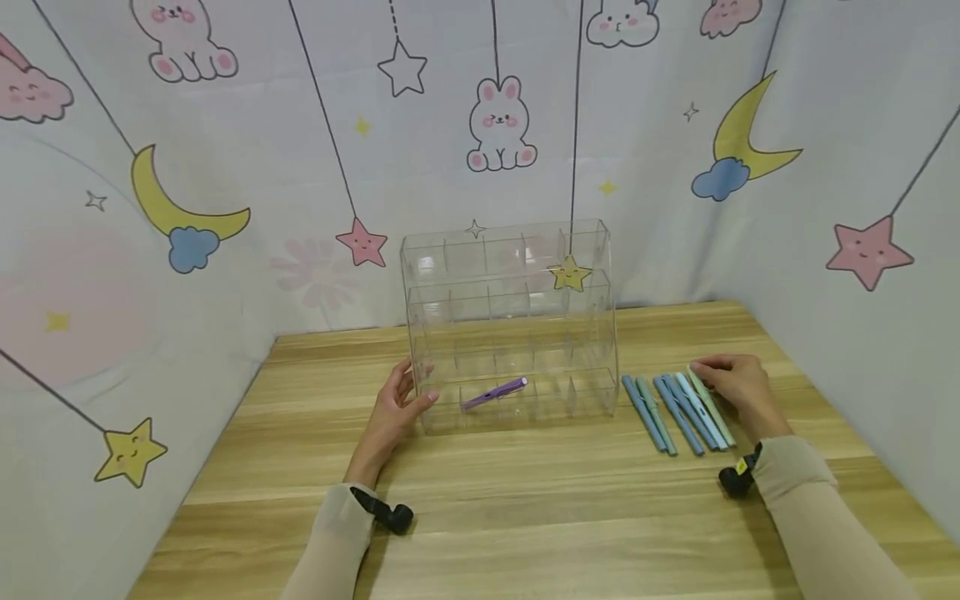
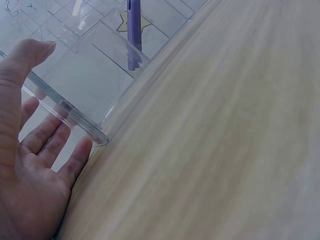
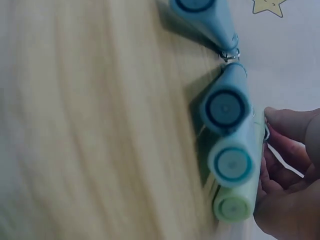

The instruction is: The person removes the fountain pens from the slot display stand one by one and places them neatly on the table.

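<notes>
A clear plastic organizer (image 1: 510,333) with rows of compartments stands upright on the table. My left hand (image 1: 397,404) holds its left side; in the left wrist view the thumb (image 2: 37,52) is over the front and the fingers (image 2: 52,137) are along the side wall. One purple pen (image 1: 495,392) leans in the lowest front row. At the right, my right hand (image 1: 738,387) pinches the upper end of a light green pen (image 3: 234,206), outermost in a row of pens. Beside it lie a light blue pen (image 1: 702,412) and a darker blue pen (image 3: 225,105).
Further left in the row lie a blue pen (image 1: 643,412) and a grey-green pen (image 1: 657,417). The wooden table (image 1: 525,517) meets a patterned cloth backdrop (image 1: 300,208) behind the organizer and at both sides.
</notes>
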A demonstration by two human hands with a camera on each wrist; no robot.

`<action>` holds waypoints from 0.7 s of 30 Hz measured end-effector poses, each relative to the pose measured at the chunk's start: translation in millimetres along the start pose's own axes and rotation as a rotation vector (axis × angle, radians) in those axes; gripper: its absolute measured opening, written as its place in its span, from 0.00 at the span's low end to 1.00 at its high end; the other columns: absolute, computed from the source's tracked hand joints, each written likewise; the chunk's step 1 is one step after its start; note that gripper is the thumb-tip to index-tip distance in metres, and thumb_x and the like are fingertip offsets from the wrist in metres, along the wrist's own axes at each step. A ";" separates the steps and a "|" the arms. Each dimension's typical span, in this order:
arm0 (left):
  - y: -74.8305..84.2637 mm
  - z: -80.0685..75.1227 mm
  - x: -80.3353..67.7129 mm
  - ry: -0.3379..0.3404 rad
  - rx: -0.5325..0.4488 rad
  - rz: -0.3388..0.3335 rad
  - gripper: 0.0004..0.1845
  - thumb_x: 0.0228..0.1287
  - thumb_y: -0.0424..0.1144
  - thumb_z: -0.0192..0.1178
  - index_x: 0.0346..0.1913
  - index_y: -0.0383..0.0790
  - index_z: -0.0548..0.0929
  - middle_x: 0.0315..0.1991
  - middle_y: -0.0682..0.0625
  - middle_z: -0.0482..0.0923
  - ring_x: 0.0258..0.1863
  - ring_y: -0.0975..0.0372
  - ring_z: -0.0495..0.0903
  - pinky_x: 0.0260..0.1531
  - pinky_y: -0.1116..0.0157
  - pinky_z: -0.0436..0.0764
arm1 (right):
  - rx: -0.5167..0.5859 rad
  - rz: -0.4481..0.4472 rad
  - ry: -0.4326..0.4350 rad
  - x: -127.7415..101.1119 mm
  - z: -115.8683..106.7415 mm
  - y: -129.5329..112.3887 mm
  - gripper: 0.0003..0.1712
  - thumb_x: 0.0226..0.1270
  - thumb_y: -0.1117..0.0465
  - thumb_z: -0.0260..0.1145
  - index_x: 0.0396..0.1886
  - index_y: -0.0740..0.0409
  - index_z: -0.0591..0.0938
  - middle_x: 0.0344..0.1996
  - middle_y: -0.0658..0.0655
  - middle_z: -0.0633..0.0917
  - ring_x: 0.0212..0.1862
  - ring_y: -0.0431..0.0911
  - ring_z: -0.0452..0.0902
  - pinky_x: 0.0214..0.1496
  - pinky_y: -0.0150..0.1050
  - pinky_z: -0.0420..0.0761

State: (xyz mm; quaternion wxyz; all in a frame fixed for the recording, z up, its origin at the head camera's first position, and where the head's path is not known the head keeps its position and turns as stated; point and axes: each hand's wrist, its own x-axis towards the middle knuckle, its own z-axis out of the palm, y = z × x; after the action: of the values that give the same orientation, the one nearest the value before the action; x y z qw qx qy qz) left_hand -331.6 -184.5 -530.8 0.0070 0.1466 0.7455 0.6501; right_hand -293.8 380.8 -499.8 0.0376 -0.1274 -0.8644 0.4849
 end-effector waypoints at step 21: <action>-1.4 -0.2 1.0 0.004 0.003 0.005 0.43 0.73 0.35 0.67 0.86 0.47 0.58 0.80 0.42 0.71 0.83 0.50 0.65 0.84 0.42 0.61 | -0.171 -0.053 0.094 -5.1 8.8 -2.4 0.25 0.80 0.50 0.65 0.59 0.68 0.87 0.55 0.71 0.89 0.49 0.55 0.85 0.40 0.32 0.80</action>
State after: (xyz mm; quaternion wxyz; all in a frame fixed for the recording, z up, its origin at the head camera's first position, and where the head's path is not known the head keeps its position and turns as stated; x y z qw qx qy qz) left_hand -332.9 -184.6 -531.9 0.0035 0.1472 0.7461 0.6493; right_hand -291.1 371.0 -502.1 0.0800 -0.1301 -0.9030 0.4017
